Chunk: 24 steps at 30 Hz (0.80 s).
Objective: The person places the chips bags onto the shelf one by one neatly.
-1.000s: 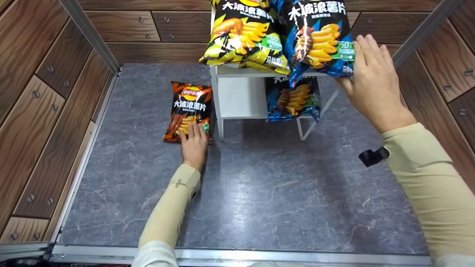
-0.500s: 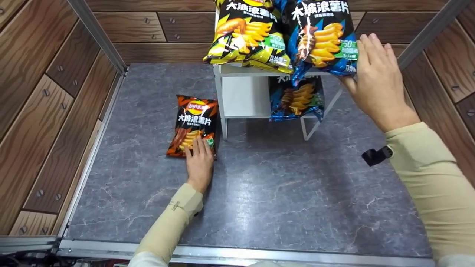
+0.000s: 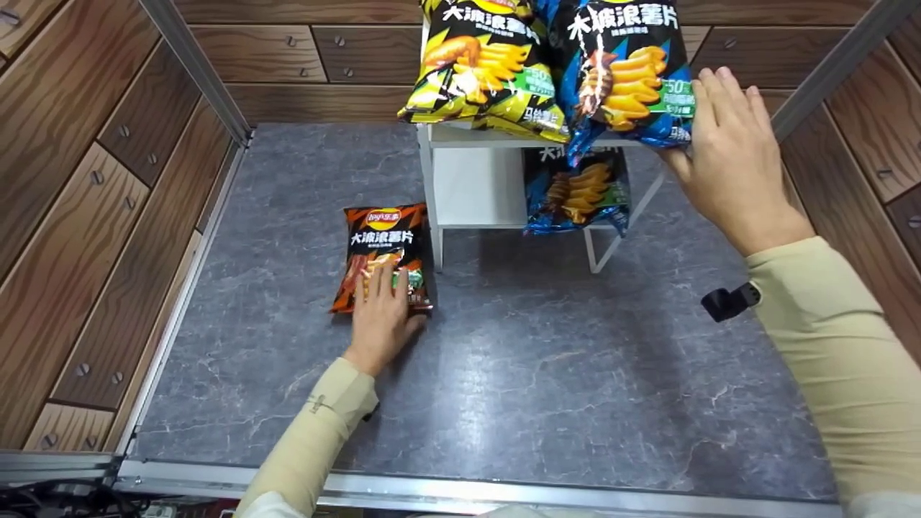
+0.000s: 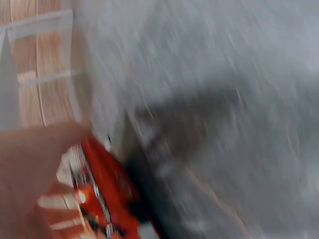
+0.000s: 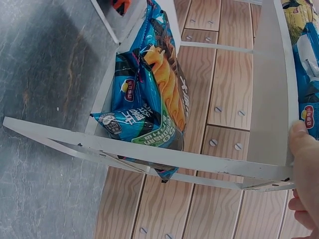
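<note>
In the head view, a black-and-orange bag of chips lies on the grey marbled surface left of a white shelf rack. My left hand lies over its lower end with fingers straight and thumb spread aside. The left wrist view is blurred; the orange bag shows beside my fingers. My right hand rests at the right end of the top shelf, fingers straight along a blue chip bag. In the right wrist view, the right thumb touches the shelf's edge by that bag.
A yellow chip bag stands beside the blue one on the top shelf. Another blue chip bag sits on the lower shelf, its corner overhanging. Wood-patterned walls enclose the area, and a metal rail runs along the front.
The orange chip bag has slid toward the front along the surface with my left hand on it, coming nearer the rack's front leg. My right hand has stayed at the shelf.
</note>
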Tool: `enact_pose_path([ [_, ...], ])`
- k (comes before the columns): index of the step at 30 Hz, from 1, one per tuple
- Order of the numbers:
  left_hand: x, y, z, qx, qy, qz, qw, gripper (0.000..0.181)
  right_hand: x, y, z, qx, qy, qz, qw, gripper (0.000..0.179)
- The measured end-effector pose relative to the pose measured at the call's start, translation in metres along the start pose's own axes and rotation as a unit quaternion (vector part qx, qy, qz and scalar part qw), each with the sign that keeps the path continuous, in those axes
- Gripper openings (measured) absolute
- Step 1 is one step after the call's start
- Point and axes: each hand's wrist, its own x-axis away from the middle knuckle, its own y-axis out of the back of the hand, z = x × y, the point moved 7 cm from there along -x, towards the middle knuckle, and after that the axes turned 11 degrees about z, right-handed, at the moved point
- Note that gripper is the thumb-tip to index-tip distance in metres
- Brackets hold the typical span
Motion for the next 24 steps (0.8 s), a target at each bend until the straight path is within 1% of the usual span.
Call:
enact_pose_path([
  [2,-0.003,-0.001,0.01,0.017,-0.014,0.004,0.9997,0.099,0.0,0.0,0.0,0.001,-0.001,0.004,1.0,0.075],
  [4,-0.007,-0.004,0.02,0.027,-0.021,0.01,0.9994,0.106,0.0,0.0,0.0,0.003,-0.002,0.006,1.0,0.076],
  [7,-0.011,-0.011,0.03,0.029,-0.019,0.014,0.9993,0.115,-0.001,0.0,0.0,0.003,-0.002,0.008,1.0,0.076],
  [10,-0.015,-0.019,0.036,0.028,-0.008,0.018,0.9994,0.117,0.0,-0.001,0.0,0.005,-0.002,0.007,1.0,0.076],
  [12,-0.016,-0.022,0.036,0.022,-0.001,0.013,0.9997,0.116,0.0,-0.001,0.0,0.005,-0.003,0.008,1.0,0.076],
  [16,-0.017,-0.026,0.034,-0.002,0.012,-0.016,0.9998,0.111,0.0,-0.001,0.0,0.003,0.001,-0.001,1.0,0.075],
  [19,-0.017,-0.027,0.032,-0.01,0.017,-0.041,0.999,0.101,0.0,-0.001,0.0,0.003,0.004,-0.007,1.0,0.074],
  [24,-0.017,-0.026,0.03,-0.002,0.018,-0.066,0.9977,0.079,0.0,-0.001,0.0,0.004,0.002,-0.008,1.0,0.074],
])
